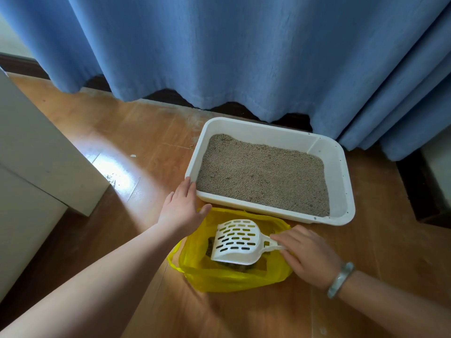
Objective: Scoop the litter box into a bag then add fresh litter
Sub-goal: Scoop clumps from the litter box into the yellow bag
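Note:
A white litter box (341,181) holding grey-beige litter (263,174) sits on the wooden floor in front of a blue curtain. Just in front of it lies an open yellow plastic bag (229,279) with dark clumps inside. A white slotted scoop (238,240) hangs turned over above the bag's mouth. My right hand (305,254) grips the scoop's handle. My left hand (181,206) rests with straight fingers against the box's near left corner, its thumb by the bag's edge.
A blue curtain (244,52) hangs behind the box down to the floor. A pale cabinet (36,154) stands at the left. A dark baseboard and a pale object (436,164) are at the right. Wooden floor (117,132) stretches left of the box.

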{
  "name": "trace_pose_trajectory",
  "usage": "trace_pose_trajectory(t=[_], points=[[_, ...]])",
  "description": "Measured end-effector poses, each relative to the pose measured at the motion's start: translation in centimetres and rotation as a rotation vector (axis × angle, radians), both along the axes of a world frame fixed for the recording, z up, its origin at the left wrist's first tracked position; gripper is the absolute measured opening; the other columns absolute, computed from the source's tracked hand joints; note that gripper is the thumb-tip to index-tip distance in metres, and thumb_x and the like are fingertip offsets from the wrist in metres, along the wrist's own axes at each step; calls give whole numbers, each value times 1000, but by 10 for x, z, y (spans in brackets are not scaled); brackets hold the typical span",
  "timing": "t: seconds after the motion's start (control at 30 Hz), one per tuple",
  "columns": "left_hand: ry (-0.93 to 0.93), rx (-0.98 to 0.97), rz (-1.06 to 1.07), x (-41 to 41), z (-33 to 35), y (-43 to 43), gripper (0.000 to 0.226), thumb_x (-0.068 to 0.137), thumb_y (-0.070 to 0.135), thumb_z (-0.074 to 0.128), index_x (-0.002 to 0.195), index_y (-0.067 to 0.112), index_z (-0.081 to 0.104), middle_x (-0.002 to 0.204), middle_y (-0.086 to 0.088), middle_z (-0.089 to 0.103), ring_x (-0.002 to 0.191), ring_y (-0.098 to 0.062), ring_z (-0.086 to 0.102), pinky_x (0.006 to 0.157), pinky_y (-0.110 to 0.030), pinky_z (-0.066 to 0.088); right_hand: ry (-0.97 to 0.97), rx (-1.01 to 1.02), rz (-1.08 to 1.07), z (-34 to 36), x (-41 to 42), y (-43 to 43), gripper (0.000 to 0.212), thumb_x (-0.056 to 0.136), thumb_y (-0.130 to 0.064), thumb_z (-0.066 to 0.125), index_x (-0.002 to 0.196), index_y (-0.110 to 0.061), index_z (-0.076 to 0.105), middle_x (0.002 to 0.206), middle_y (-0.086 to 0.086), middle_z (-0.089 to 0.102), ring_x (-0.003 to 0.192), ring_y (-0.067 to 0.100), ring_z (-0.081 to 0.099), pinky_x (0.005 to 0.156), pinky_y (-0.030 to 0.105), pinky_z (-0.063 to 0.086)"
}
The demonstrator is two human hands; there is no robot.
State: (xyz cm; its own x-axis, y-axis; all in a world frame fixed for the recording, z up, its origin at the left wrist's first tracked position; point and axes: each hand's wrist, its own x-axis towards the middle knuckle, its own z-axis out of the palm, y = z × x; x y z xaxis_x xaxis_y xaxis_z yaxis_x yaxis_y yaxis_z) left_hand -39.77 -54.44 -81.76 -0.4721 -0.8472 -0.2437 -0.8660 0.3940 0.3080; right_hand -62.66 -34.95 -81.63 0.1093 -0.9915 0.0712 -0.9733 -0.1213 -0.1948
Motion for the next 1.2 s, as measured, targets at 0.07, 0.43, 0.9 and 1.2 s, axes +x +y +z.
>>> trace_pose_trajectory(t=[0.07,0.43,0.9,1.2], points=[[11,-4,12,0,0,0,77,93,52,41,150,10,11,160,-5,0,146,-18,4,118,-35,10,-98,59,-60,3,2,-3,37,82,-35,43,110,-26,65,97,-13,67,86,9,60,70,21,49],[142,6,136,-12,1,-7,73,94,47,45,147,5,18,158,-8,10,143,-23,20,113,-35,23,-1061,453,-472,38,-6,-53,18,95,-14,48,107,-24,57,82,3,70,60,15,61,57,31,49],[232,-41,304,-30,-13,-13,83,87,49,56,147,5,18,154,-7,18,132,-29,36,106,-37,34,-700,432,-638,31,-45,-139,20,89,-23,60,109,-20,55,92,0,65,67,16,67,51,26,50],[249,-78,316,-47,-22,-33,91,79,34,68,147,5,15,151,-10,23,135,-26,27,110,-35,27,139,411,-446,18,-67,-233,27,95,-35,44,115,-26,61,100,3,64,80,21,58,60,27,42]])
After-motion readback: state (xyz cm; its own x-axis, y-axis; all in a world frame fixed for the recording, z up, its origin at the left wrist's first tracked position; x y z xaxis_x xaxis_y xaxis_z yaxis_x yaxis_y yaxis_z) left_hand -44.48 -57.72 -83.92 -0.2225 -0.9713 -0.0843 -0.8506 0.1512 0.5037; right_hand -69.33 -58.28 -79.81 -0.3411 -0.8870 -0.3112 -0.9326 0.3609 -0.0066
